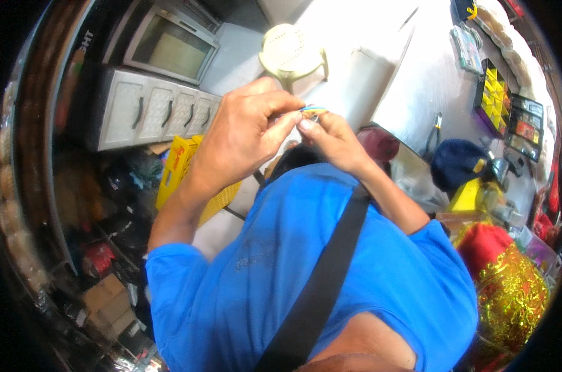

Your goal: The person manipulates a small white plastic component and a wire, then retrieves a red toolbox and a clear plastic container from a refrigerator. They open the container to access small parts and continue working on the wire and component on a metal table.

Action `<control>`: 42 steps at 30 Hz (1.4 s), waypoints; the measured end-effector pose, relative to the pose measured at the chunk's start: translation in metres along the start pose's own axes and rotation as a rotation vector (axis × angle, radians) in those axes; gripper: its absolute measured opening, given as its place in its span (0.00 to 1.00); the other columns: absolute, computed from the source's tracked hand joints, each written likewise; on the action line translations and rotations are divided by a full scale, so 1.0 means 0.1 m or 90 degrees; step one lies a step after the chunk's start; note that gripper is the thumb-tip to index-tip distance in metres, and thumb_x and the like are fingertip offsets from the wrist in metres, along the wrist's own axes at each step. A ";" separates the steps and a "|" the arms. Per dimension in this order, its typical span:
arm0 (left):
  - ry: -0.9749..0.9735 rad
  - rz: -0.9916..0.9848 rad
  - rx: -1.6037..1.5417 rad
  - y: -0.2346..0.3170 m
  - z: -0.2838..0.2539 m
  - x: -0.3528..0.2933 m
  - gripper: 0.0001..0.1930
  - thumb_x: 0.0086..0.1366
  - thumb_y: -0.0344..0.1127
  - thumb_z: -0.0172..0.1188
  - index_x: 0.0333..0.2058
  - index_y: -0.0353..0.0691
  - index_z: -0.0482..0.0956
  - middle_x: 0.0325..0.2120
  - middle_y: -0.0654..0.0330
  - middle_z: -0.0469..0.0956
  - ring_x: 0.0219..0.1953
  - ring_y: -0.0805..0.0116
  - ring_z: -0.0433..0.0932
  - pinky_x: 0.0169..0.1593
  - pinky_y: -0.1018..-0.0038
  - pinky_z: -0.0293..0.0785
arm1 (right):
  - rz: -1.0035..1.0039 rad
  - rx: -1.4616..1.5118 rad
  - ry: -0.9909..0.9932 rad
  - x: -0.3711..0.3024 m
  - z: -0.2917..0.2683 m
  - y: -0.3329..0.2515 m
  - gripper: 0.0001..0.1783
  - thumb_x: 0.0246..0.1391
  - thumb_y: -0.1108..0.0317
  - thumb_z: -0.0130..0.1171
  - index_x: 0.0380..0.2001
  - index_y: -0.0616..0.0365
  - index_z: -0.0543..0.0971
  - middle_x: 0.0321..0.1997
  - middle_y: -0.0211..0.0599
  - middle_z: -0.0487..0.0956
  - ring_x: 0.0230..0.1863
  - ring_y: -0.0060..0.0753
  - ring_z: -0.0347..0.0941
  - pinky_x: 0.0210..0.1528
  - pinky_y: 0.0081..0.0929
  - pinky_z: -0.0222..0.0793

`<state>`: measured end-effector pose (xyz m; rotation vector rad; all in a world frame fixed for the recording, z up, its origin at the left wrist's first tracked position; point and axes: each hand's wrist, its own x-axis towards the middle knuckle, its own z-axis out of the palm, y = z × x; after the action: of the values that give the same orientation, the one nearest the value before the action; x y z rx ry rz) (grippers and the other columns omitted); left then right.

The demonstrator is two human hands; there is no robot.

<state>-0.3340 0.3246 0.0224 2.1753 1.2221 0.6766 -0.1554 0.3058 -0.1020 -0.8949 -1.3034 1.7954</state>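
Blue strand [317, 108], long axis roughly left-right

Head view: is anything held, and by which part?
A small blue-and-yellow piece, pinched near its left end by the left hand; the right hand is against it, its grip unclear.

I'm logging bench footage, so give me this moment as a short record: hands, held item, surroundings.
Left hand: pinching a small blue-and-yellow piece
Right hand: thumb and fingers closed at the same piece
Held item: thin; exact kind too small to tell
Ahead: pale yellow stool
To the left: yellow crate, pale cabinet doors
To the right: dark blue cloth item
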 end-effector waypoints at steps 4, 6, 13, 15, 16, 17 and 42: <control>-0.003 -0.026 -0.041 0.06 0.04 0.07 0.12 0.59 0.24 0.64 0.44 0.33 0.81 0.24 0.61 0.75 0.26 0.77 0.75 0.30 0.79 0.72 | -0.021 -0.023 0.041 -0.02 0.04 -0.03 0.18 0.67 0.54 0.53 0.36 0.61 0.75 0.27 0.26 0.71 0.31 0.19 0.64 0.35 0.26 0.64; -0.020 -0.069 -0.081 0.07 0.04 0.09 0.15 0.59 0.24 0.65 0.46 0.33 0.77 0.25 0.62 0.76 0.28 0.79 0.76 0.31 0.81 0.74 | -0.049 -0.053 0.045 -0.02 0.03 -0.04 0.19 0.67 0.54 0.52 0.37 0.61 0.76 0.29 0.27 0.72 0.33 0.20 0.64 0.37 0.26 0.64; -0.003 -0.020 -0.055 0.10 0.02 0.15 0.16 0.58 0.25 0.68 0.42 0.35 0.71 0.26 0.62 0.77 0.29 0.79 0.78 0.32 0.81 0.75 | -0.072 0.040 0.008 0.03 -0.03 -0.08 0.18 0.66 0.57 0.50 0.38 0.65 0.77 0.30 0.30 0.73 0.34 0.21 0.66 0.39 0.27 0.65; -0.003 -0.001 -0.043 0.08 0.01 0.16 0.15 0.58 0.25 0.67 0.40 0.36 0.71 0.26 0.61 0.77 0.30 0.78 0.78 0.32 0.81 0.75 | -0.060 0.057 -0.009 0.02 -0.06 -0.06 0.18 0.66 0.58 0.49 0.37 0.66 0.77 0.29 0.30 0.72 0.33 0.20 0.65 0.38 0.26 0.66; -0.006 0.003 -0.043 0.08 0.01 0.16 0.15 0.58 0.25 0.68 0.40 0.36 0.70 0.26 0.61 0.77 0.30 0.78 0.79 0.32 0.81 0.75 | -0.059 0.039 -0.007 0.02 -0.06 -0.06 0.18 0.66 0.59 0.49 0.36 0.66 0.77 0.29 0.30 0.72 0.32 0.20 0.65 0.37 0.26 0.65; -0.009 0.007 -0.042 0.09 0.00 0.16 0.15 0.58 0.25 0.68 0.39 0.36 0.70 0.26 0.61 0.77 0.30 0.78 0.79 0.32 0.80 0.75 | -0.058 0.021 -0.005 0.01 -0.06 -0.05 0.18 0.66 0.60 0.49 0.36 0.67 0.77 0.29 0.29 0.71 0.32 0.20 0.64 0.37 0.26 0.65; -0.041 0.008 -0.038 0.13 0.04 0.19 0.18 0.58 0.26 0.69 0.38 0.37 0.66 0.26 0.61 0.76 0.29 0.80 0.77 0.30 0.81 0.75 | -0.179 0.110 0.068 0.00 0.09 -0.13 0.12 0.64 0.64 0.50 0.38 0.63 0.78 0.31 0.27 0.69 0.30 0.21 0.63 0.36 0.23 0.63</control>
<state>-0.3149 0.3344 0.0310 2.1410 1.1423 0.6350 -0.1607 0.3047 -0.0870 -0.6663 -1.1266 1.5903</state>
